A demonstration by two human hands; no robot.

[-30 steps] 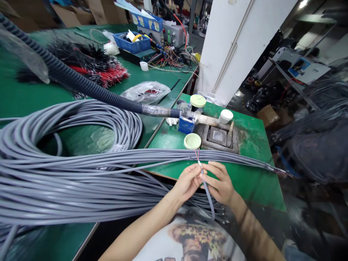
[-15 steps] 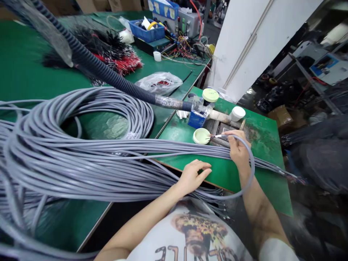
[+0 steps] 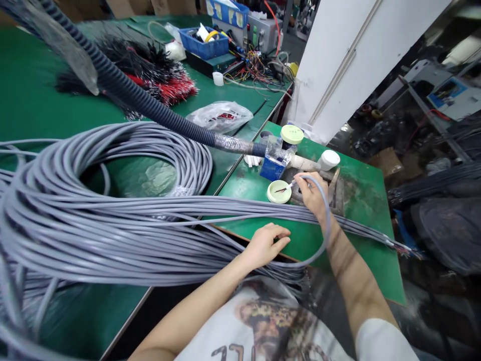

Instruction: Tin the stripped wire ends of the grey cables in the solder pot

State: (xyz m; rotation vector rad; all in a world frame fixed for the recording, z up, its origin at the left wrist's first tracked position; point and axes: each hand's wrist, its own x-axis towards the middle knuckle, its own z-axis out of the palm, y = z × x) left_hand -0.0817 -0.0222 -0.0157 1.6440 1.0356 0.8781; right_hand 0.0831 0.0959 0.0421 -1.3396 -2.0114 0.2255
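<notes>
The big coil point(image 3: 67, 165) lies left of the dish point(image 3: 278, 199), the hose point(image 3: 150, 108) coming in beyond it and the bundle point(image 3: 240, 206) passing on the person's side. Nearer the person than the dish, the left hand point(image 3: 265, 245) is loosely curled and empty; just right of it, the right hand point(image 3: 313, 196) pinches the cable point(image 3: 327, 220), its thin wires point(image 3: 281, 190) in the dish

Your right hand point(image 3: 311, 193) holds a grey cable point(image 3: 327, 220), its thin wires point(image 3: 281, 190) in a shallow pale-green dish point(image 3: 279, 197). Your left hand point(image 3: 268, 244), fingers curled, is near the bundled cables point(image 3: 233, 205).
</notes>
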